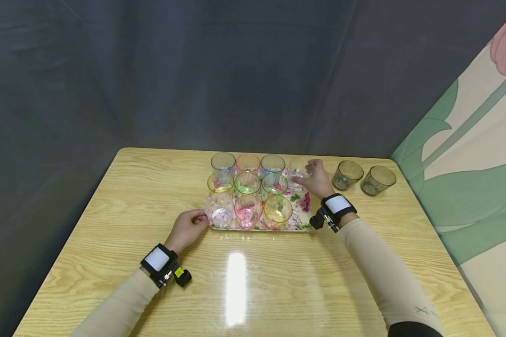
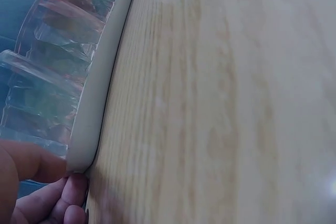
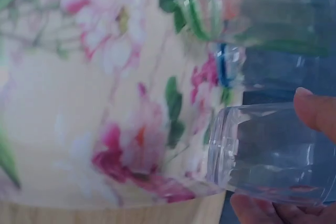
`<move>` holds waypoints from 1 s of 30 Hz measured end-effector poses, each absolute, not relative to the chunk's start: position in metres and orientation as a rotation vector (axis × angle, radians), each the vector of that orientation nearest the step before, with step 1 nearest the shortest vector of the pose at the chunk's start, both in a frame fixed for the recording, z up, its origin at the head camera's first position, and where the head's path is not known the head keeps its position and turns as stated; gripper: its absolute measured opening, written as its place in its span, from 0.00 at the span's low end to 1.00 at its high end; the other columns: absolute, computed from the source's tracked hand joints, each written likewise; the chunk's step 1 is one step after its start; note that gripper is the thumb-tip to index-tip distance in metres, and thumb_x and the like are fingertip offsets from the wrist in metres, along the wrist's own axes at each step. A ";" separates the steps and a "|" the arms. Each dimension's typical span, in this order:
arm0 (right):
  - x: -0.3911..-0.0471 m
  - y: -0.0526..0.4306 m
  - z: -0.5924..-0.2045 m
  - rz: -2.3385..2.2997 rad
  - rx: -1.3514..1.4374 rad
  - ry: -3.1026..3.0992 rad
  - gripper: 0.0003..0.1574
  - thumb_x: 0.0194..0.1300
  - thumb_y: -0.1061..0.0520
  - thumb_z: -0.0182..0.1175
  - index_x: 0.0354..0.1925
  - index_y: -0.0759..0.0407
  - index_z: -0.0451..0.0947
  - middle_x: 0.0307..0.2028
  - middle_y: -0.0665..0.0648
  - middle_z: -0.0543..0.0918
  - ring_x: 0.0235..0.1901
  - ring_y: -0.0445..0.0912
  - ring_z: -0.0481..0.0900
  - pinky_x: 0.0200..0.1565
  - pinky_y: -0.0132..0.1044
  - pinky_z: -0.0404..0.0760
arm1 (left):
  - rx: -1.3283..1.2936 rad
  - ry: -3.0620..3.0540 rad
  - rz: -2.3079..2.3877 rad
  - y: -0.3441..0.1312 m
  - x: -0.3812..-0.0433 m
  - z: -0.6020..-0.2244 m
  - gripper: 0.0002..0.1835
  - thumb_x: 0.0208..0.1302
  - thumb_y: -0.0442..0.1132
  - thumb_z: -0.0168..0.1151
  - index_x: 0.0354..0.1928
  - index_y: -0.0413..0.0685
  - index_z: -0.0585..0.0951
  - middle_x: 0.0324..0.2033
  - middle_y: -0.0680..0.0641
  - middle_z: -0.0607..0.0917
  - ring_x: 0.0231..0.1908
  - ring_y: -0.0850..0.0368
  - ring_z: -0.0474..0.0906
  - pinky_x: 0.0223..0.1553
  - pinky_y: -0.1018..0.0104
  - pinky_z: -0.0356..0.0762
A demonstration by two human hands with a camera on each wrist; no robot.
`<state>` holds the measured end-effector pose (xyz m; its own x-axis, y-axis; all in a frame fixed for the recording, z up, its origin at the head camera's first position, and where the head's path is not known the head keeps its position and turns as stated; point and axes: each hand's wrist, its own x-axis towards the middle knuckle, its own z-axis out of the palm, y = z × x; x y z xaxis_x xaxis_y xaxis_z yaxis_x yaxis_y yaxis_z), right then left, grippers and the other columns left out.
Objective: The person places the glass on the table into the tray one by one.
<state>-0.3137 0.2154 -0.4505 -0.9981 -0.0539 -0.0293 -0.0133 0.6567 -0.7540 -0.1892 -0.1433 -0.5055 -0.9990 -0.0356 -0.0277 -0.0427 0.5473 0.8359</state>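
Observation:
A flower-patterned tray (image 1: 302,206) carries several drinking glasses in rows, their rims blue, pink, yellow, green or colourless. At its front left corner my left hand (image 1: 187,229) pinches the tray's pale rim (image 2: 97,103) between thumb and fingers, beside a colourless glass (image 1: 219,210). My right hand (image 1: 319,180) holds another colourless glass (image 3: 278,150) upright at the tray's back right corner, thumb on one side and fingers on the other. Its base is down at the tray's surface; whether it touches is hard to tell. A blue-rimmed glass (image 1: 272,164) stands just left of it.
Two smoky brown glasses (image 1: 347,175) stand on the wooden table (image 1: 152,187) to the right of the tray, close to my right wrist. Dark cloth (image 1: 236,70) hangs behind the table's back edge. On the right is a flower-printed curtain (image 1: 480,187).

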 end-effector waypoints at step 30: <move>-0.329 0.212 -0.461 -1.214 -0.071 2.816 0.58 0.53 0.46 0.65 0.67 0.65 0.42 0.63 0.72 0.61 0.60 0.62 0.62 0.55 0.56 0.68 | -0.090 2.765 1.469 -0.142 -0.188 -0.506 0.15 0.55 0.36 0.60 0.45 0.40 0.82 0.32 0.44 0.83 0.33 0.56 0.74 0.36 0.62 0.73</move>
